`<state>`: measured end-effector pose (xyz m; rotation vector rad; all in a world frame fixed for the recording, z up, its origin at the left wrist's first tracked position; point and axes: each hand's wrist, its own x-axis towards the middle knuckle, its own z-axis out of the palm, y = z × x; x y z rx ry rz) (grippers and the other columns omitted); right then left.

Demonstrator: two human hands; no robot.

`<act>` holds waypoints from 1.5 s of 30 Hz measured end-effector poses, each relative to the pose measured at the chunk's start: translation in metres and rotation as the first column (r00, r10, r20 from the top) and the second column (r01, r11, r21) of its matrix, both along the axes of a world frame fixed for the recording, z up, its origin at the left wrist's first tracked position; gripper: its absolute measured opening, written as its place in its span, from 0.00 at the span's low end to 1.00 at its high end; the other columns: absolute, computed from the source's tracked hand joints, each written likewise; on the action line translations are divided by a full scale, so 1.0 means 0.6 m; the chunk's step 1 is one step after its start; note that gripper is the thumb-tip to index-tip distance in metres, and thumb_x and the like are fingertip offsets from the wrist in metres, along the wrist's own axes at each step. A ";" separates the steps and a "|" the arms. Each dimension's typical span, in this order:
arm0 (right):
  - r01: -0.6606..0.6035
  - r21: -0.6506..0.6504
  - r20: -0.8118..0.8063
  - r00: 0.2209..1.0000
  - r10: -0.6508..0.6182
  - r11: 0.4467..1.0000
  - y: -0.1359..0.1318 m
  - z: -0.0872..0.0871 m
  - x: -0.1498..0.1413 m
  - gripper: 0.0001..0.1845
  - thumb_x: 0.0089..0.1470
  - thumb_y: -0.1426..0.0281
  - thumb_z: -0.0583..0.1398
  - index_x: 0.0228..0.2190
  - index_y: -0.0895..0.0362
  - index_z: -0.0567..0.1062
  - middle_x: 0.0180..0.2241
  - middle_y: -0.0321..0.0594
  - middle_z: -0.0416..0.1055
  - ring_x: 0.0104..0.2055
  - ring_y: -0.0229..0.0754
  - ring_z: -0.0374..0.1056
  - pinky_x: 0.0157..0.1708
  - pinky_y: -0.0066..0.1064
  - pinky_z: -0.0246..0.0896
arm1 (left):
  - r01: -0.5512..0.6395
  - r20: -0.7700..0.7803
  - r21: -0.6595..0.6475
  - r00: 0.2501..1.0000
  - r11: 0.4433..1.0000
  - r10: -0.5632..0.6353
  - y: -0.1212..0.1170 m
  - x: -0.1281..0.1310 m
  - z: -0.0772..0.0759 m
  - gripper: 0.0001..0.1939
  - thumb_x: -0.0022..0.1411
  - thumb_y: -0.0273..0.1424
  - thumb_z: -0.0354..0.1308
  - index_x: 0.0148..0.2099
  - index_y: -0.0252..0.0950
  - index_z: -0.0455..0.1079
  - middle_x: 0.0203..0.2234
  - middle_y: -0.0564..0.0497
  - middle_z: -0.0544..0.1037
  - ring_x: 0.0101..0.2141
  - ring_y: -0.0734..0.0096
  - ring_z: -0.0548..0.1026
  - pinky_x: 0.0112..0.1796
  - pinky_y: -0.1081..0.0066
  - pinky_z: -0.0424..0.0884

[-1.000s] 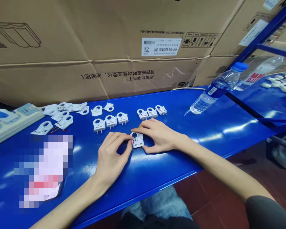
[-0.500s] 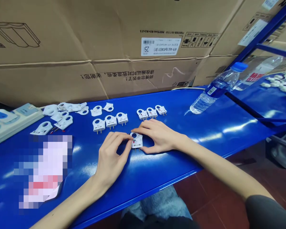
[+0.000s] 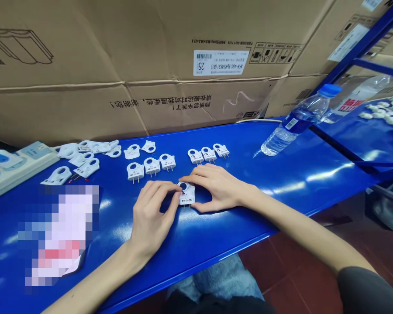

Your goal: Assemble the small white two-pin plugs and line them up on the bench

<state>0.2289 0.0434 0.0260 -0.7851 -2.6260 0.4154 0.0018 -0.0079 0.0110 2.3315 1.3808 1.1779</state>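
Observation:
A white two-pin plug housing point(image 3: 187, 196) with a round hole stands between my hands on the blue table, its metal pins toward me. My right hand point(image 3: 218, 187) spans it, fingers at the far edge and thumb at the near right corner. My left hand point(image 3: 155, 205) pinches at its left side, just below the hole. A small dark and reddish bit shows at those fingertips, too small to name. Behind my right hand stand three similar plug housings point(image 3: 208, 154) with red bits in them. Another row of three plug housings point(image 3: 152, 166) lies behind my left hand.
Loose white plastic shells point(image 3: 88, 150) are heaped at the left beside a power strip point(image 3: 22, 165). A blurred-out phone-like object point(image 3: 65, 231) lies front left. A water bottle point(image 3: 291, 122) leans at right near a blue metal frame point(image 3: 343, 74). Cardboard boxes point(image 3: 150, 43) wall the back.
The plug housing has shifted and turned slightly between my hands. My left fingertips now cover more of the red bit. The rows behind have not moved.

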 end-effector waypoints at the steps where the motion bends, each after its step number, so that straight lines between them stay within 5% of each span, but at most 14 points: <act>1: -0.002 0.002 -0.007 1.000 0.002 1.000 0.000 -0.001 0.000 0.31 0.59 0.57 0.64 0.59 0.58 0.71 0.49 0.48 0.76 0.48 0.51 0.71 0.49 0.43 0.65 | -0.005 -0.004 0.005 1.000 1.000 0.005 -0.001 0.000 0.000 0.05 0.71 0.26 0.56 0.43 0.39 0.74 0.38 0.50 0.81 0.42 0.64 0.77 0.47 0.60 0.73; 30: 0.033 0.010 -0.020 0.999 -0.033 0.999 0.008 -0.002 0.010 0.32 0.57 0.64 0.62 0.60 0.61 0.70 0.51 0.52 0.75 0.51 0.53 0.72 0.52 0.45 0.68 | 0.027 -0.034 -0.054 0.999 0.998 -0.029 -0.001 -0.001 -0.001 0.11 0.70 0.25 0.53 0.51 0.39 0.73 0.44 0.47 0.79 0.47 0.60 0.76 0.49 0.59 0.72; 37: 0.095 0.026 0.086 0.992 -0.097 0.995 0.020 0.010 0.029 0.31 0.57 0.66 0.62 0.61 0.61 0.71 0.50 0.51 0.76 0.51 0.54 0.72 0.53 0.47 0.68 | -0.092 -0.220 -0.120 0.973 0.988 0.064 0.004 -0.004 -0.011 0.14 0.71 0.32 0.53 0.56 0.38 0.68 0.51 0.42 0.77 0.52 0.51 0.74 0.51 0.52 0.70; 45: 0.091 0.047 0.069 0.993 -0.094 0.995 0.019 0.010 0.027 0.26 0.61 0.66 0.60 0.60 0.58 0.72 0.54 0.51 0.73 0.55 0.53 0.70 0.53 0.45 0.68 | -0.067 -0.302 -0.125 0.953 0.990 0.027 0.003 -0.004 -0.014 0.14 0.73 0.32 0.51 0.57 0.41 0.70 0.52 0.43 0.76 0.53 0.51 0.72 0.48 0.55 0.68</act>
